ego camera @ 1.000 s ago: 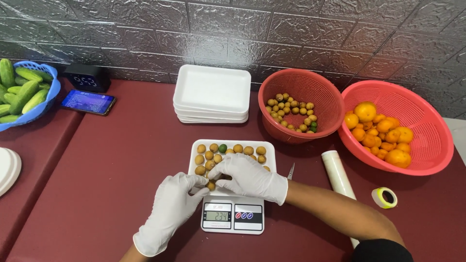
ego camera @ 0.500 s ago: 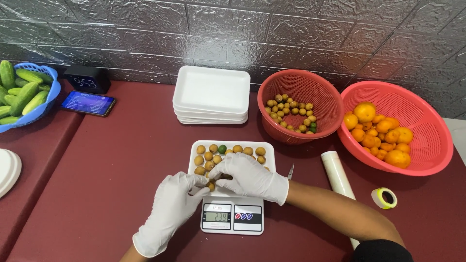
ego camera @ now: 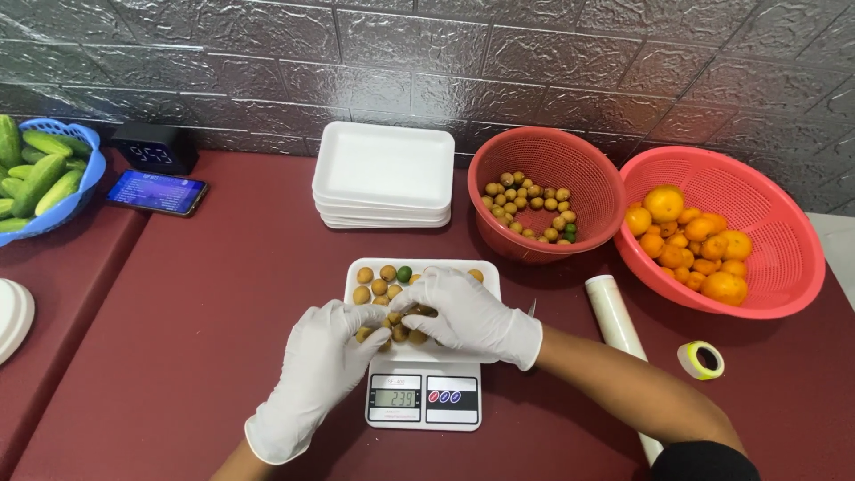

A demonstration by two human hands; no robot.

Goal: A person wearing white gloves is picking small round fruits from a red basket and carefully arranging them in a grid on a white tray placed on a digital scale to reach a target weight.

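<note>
Resting on a white foam tray (ego camera: 485, 278) that sits on a small white kitchen scale (ego camera: 423, 399), a batch of small brown round fruits (ego camera: 374, 287), with one green one (ego camera: 404, 273) among them, lies near the middle of the dark red table (ego camera: 214, 303). Both hands wear white gloves and meet over the tray's near half: the left hand (ego camera: 322, 370) reaches in from the left with its fingertips curled onto the fruits, and the right hand (ego camera: 468, 316) lies across the tray from the right, fingers bent down among them; whether either hand actually grips a fruit cannot be told. Behind the scale stands a stack of empty white foam trays (ego camera: 385, 174). To its right, a red basket (ego camera: 545, 189) holds more of the small brown fruits, and a larger red basket (ego camera: 723, 230) holds oranges (ego camera: 688, 239). A roll of clear film (ego camera: 614, 312) and a small roll of yellow tape (ego camera: 701, 360) lie at the right. At far left are a blue basket of cucumbers (ego camera: 40, 174), a phone (ego camera: 157, 192) and a dark clock (ego camera: 158, 147).
</note>
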